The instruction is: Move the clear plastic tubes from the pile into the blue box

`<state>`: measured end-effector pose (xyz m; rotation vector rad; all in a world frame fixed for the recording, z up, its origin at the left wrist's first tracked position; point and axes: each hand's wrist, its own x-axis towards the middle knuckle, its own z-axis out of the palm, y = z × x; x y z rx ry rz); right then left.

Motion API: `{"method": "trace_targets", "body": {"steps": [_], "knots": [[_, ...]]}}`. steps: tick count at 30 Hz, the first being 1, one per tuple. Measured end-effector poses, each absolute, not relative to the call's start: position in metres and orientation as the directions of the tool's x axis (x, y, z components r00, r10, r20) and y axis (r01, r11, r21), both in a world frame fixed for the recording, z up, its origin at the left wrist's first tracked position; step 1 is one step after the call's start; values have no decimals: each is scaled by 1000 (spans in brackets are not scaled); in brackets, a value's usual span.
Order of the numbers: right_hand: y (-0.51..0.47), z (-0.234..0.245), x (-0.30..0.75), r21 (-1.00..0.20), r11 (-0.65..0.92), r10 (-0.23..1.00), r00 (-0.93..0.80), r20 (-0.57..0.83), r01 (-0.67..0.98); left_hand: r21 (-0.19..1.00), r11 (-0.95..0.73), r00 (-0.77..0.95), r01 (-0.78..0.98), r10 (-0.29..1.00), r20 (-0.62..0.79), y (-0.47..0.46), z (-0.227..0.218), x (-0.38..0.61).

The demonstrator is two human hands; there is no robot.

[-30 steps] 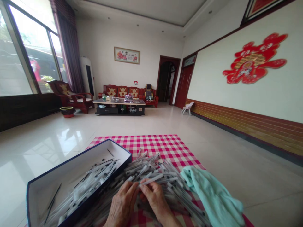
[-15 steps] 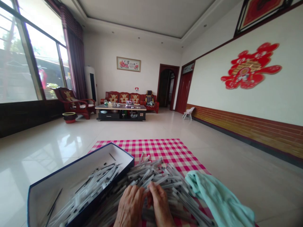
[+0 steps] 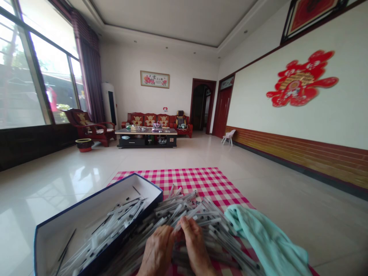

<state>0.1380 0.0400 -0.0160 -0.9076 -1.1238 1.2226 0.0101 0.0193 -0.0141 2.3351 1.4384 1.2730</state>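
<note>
My left hand (image 3: 157, 250) and my right hand (image 3: 195, 245) are low in a large heap of slim clear plastic pens (image 3: 198, 218) with black parts, lying on a pink-and-white checked cloth (image 3: 184, 179). Their fingers curl together around a few pens, though the fingertips are partly hidden. To the left, an open white box with a dark blue rim (image 3: 75, 218) holds more of these pens (image 3: 115, 224). Its near wall lies close to my left hand. A crumpled pale teal towel (image 3: 263, 239) lies to the right of my right hand, at the edge of the heap.
A glossy tiled floor (image 3: 299, 214) surrounds the checked cloth. Far ahead stand a low coffee table (image 3: 146, 140), a red wooden sofa (image 3: 149, 120) and an armchair (image 3: 86, 126). No other person is in view.
My hands have drawn closer together and sit lower in the heap. The view has shifted slightly and levelled out. The box, heap and towel look unchanged.
</note>
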Motion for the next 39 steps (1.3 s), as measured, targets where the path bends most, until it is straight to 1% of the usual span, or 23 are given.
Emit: {"method": "trace_targets", "body": {"steps": [1, 3, 5, 7, 9, 10, 11, 12, 13, 14, 16, 18, 21, 23, 27, 30, 32, 33, 34, 35, 36, 37, 39], "knots": [[41, -17, 138, -956, 144, 988, -23, 155, -255, 612, -507, 192, 607, 841, 507, 19, -10, 10], [41, -17, 139, -948, 125, 989, -35, 141, -291, 828, -378, 202, 414, 925, 321, 17, -3, 11], [41, -16, 138, -942, 117, 990, -36, 135, -315, 954, -226, 235, 197, 956, 178, 16, 1, 13], [40, -15, 138, -939, 124, 989, -38, 144, -321, 997, -79, 262, 0, 962, 76, 15, 2, 16], [39, -14, 138, -940, 125, 988, -47, 147, -319, 992, 36, 281, -118, 960, -1, 15, 1, 18], [39, -14, 138, -941, 123, 988, -48, 145, -316, 991, 56, 279, -120, 960, -20, 15, 0, 19], [39, -14, 138, -943, 120, 989, -44, 141, -311, 997, 31, 258, -70, 966, -12, 15, 0, 20], [39, -14, 138, -944, 118, 990, -34, 135, -308, 999, -37, 219, 30, 975, 30, 15, -1, 20], [39, -14, 139, -945, 118, 991, -21, 130, -304, 978, -129, 174, 165, 980, 100, 14, -1, 20], [40, -14, 139, -948, 120, 992, -7, 127, -295, 922, -222, 138, 317, 973, 187, 14, -1, 19], [41, -15, 140, -955, 126, 992, 26, 123, -267, 736, -350, 114, 580, 929, 352, 13, -2, 17], [42, -15, 140, -961, 125, 992, 62, 113, -248, 530, -429, 149, 732, 859, 489, 13, -5, 15], [42, -14, 140, -961, 115, 991, 95, 93, -250, 244, -510, 237, 825, 704, 670, 12, -10, 14], [42, -14, 139, -961, 102, 993, 80, 83, -257, 124, -516, 278, 848, 631, 724, 12, -11, 14], [40, -18, 137, -959, 76, 997, 33, 70, -273, -14, -499, 344, 867, 578, 740, 11, -12, 14], [38, -19, 135, -957, 91, 996, 31, 86, -275, -47, -495, 362, 867, 562, 743, 12, -12, 13], [38, -19, 134, -956, 93, 996, 30, 88, -280, -20, -503, 347, 864, 568, 746, 12, -13, 13], [38, -19, 134, -956, 92, 996, 32, 87, -279, 18, -515, 332, 857, 578, 746, 12, -13, 13], [39, -18, 134, -957, 94, 996, 37, 87, -275, 84, -528, 301, 845, 601, 741, 12, -13, 13], [39, -17, 135, -958, 98, 995, 44, 90, -270, 186, -532, 252, 826, 644, 722, 12, -12, 14], [39, -16, 135, -958, 103, 994, 50, 93, -268, 320, -516, 189, 794, 711, 677, 12, -10, 15], [39, -15, 135, -956, 108, 994, 52, 97, -271, 476, -475, 128, 740, 794, 594, 11, -8, 16], [38, -12, 136, -950, 116, 993, 51, 106, -289, 782, -314, 64, 538, 940, 334, 10, -2, 19]]}}
